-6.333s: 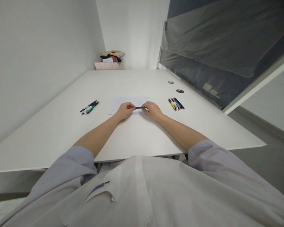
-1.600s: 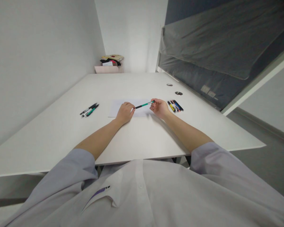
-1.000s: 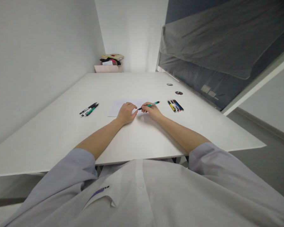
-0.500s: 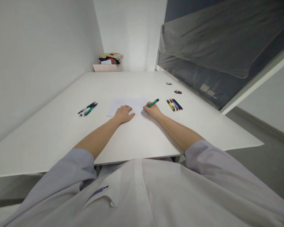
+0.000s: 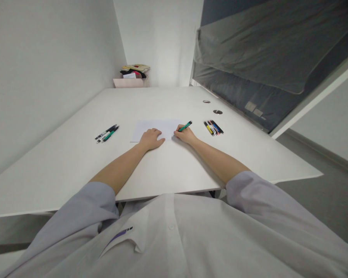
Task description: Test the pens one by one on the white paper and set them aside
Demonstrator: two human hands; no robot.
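Note:
A sheet of white paper [image 5: 145, 125] lies on the white table [image 5: 150, 170] in front of me. Resting flat on its lower left part is my left hand [image 5: 151, 139], fingers spread and thumb out to the right. At the sheet's right side, my right hand [image 5: 186, 134] is closed around a green pen [image 5: 186, 126] with a black end, held in a writing grip. The pen slants up to the right, its tip down by the paper. Any marks on the sheet are too faint to make out.
Several pens [image 5: 106, 133], black, white and green, lie to the left. A row of several coloured pens [image 5: 213, 127] lies to the right. Beyond them are two round table inserts [image 5: 217, 112]. A pale pink box [image 5: 128, 82] of items stands at the far end; a dark covered partition [image 5: 249, 69] borders the right.
The pen in my right hand has shifted slightly left and stands a little steeper. My left hand stays in place on the paper.

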